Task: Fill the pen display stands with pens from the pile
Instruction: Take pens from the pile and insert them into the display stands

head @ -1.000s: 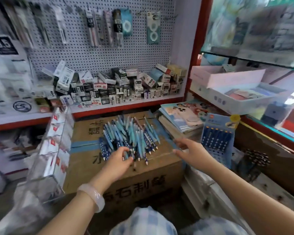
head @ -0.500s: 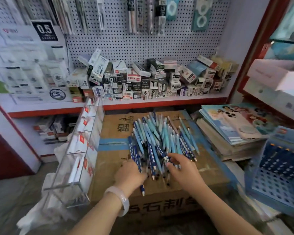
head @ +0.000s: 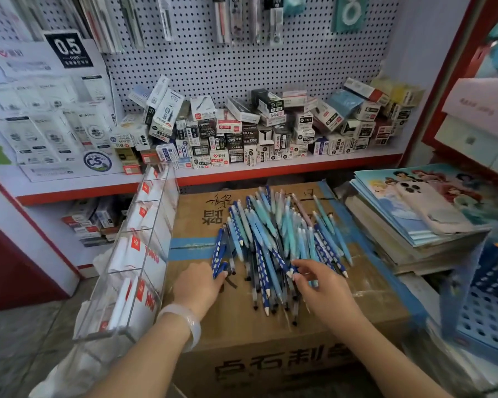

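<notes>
From my head view, the pile of pens (head: 279, 239) lies spread on top of the cardboard box (head: 270, 334) right in front of me, blue and teal barrels fanned out with their long axes running mostly away from me toward the shelf of small boxes (head: 256, 130), tips pointing back at my hands. My left hand (head: 197, 288) sits at the near-left edge of the pile, fingers curled round two dark blue dotted pens (head: 218, 258) that stand up out of my grip along the same away-from-me line. My right hand (head: 319, 285) is at the near-right edge, fingers half bent and resting in among the pen tips; I think the fingertips (head: 295, 272) are nipping one, but I cannot tell for sure. The blue display stand (head: 483, 317), a tray of holes, is at my far right, clearly closer to the right hand, with part of it out of frame. A clear acrylic rack (head: 133, 254) stands just beside the box on the left, near my left hand. I judge the next pick wants pens gathered parallel, then turned tip-down for the holes on the right.
</notes>
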